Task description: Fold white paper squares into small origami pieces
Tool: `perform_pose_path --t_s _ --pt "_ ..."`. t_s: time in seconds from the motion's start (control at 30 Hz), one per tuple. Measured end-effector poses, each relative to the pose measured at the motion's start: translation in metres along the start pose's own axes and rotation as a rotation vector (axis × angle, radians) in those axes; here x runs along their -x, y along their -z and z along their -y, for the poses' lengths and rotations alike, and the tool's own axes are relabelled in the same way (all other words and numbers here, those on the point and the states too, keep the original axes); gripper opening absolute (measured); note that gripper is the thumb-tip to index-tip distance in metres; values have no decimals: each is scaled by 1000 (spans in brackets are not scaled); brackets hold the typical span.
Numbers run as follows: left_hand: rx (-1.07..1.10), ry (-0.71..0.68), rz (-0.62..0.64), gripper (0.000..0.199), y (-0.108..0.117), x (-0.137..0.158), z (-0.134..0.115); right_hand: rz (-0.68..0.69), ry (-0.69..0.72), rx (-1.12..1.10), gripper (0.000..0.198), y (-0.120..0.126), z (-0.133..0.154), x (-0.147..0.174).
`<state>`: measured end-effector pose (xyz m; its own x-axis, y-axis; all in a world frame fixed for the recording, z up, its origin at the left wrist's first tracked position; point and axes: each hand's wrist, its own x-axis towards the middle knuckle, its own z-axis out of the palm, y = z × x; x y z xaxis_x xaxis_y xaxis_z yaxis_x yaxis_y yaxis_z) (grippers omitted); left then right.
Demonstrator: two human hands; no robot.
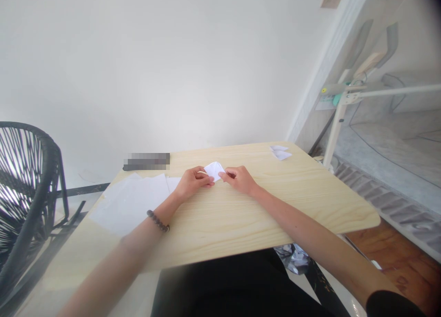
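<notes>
A small folded piece of white paper (215, 170) is held between my two hands, close above the middle of the table. My left hand (193, 183) pinches its left corner, thumb in front and fingers partly hidden behind. On the right edge, my right hand (240, 179) grips the paper between thumb and curled fingers. Another folded white paper piece (280, 152) lies at the table's far right. Flat white sheets (132, 201) lie on the left, partly behind my left forearm, which wears a beaded bracelet (158, 221).
The light wooden table (237, 229) stands against a white wall. A dark, blurred-out object (146, 161) lies at its back left edge. To the left is a black woven chair (31, 193). A white metal frame (336, 133) rises beyond the table's right side.
</notes>
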<state>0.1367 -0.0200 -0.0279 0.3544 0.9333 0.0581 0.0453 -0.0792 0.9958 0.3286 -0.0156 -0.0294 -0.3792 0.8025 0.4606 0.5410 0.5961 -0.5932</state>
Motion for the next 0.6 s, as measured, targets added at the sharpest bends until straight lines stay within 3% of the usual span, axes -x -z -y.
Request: perform_pose_path --t_s 0.6 --pt "-35 31 85 33 -1 3 -7 81 37 -88 40 3 3 2"
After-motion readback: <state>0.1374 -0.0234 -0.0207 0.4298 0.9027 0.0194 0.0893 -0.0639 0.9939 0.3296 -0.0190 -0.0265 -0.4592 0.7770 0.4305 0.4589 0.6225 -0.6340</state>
